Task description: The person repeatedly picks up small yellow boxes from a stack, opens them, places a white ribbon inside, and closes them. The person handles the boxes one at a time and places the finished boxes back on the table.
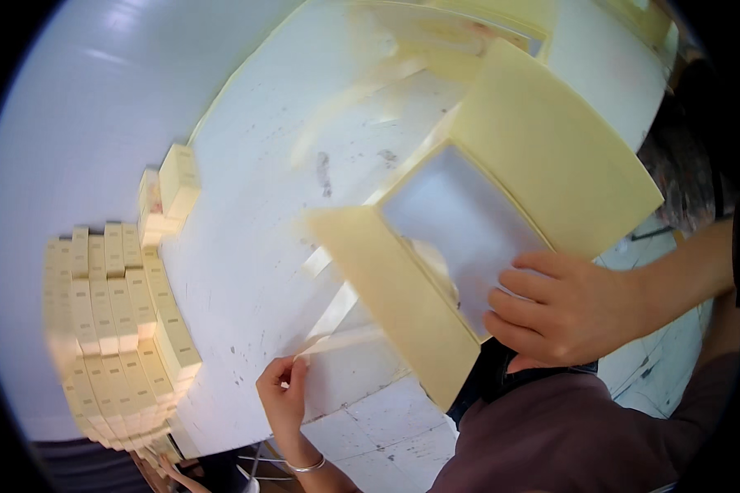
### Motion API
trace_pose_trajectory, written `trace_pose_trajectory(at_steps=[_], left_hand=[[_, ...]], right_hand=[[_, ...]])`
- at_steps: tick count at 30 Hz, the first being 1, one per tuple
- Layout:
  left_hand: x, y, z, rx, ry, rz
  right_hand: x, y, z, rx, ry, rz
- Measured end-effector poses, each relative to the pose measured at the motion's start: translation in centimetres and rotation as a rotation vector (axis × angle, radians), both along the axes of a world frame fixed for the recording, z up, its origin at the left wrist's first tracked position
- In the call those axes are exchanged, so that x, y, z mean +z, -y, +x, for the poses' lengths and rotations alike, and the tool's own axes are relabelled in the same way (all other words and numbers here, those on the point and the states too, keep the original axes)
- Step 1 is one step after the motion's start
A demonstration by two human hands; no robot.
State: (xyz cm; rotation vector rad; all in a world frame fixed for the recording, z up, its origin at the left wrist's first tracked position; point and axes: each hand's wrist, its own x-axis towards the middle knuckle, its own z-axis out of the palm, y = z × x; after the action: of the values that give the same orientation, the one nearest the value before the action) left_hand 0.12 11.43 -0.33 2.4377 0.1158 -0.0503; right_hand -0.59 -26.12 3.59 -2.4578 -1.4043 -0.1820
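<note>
A pale yellow carton (551, 148) stands tilted at the table's near right, its flaps spread wide and its whitish inside showing. My right hand (555, 308) is closed over the carton's near edge, fingers curled inside and thumb outside. Left of it, my left hand (284, 394) pinches the end of a thin pale strip (345, 338) between thumb and fingers. That strip runs toward the carton's left flap (403, 304). A second whitish strip (333, 311) lies slantwise on the table and passes behind the flap.
Many small cream boxes (111, 312) are stacked at the left, with a few more (178, 181) behind them. Another open yellow carton (501, 31), partly blurred, stands at the far edge of the white table (255, 205). Someone else's hand (181, 476) shows at lower left.
</note>
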Motion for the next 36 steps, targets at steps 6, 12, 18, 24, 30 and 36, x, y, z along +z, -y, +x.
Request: trace_pose_trajectory(at_steps=[6,12,18,24,30,36], left_hand=[[-0.7,-2.7,-2.4,0.048,-0.041,-0.054],[0.9,-3.5,-4.2,0.144,-0.056,0.085],[7.9,3.0,-2.5,-0.214,0.312,-0.675],[14.1,5.7,-3.2,-1.331,0.385,-1.398],[15.4,5.8,-5.0,-1.187,0.413,-1.497],[13.9,2.0,3.5,-1.552,-0.083,-0.954]], right_hand=[[-4.3,-0.6,-1.2,-0.144,0.121,0.137],[-3.7,0.9,-0.7,-0.250,0.142,0.115],[-2.7,6.2,3.3,-0.374,0.117,0.129],[-2.5,10.1,7.7,-0.415,0.135,0.093],[-3.0,9.9,9.5,-0.557,0.059,0.082],[-4.1,3.1,8.5,-0.623,0.545,0.283]])
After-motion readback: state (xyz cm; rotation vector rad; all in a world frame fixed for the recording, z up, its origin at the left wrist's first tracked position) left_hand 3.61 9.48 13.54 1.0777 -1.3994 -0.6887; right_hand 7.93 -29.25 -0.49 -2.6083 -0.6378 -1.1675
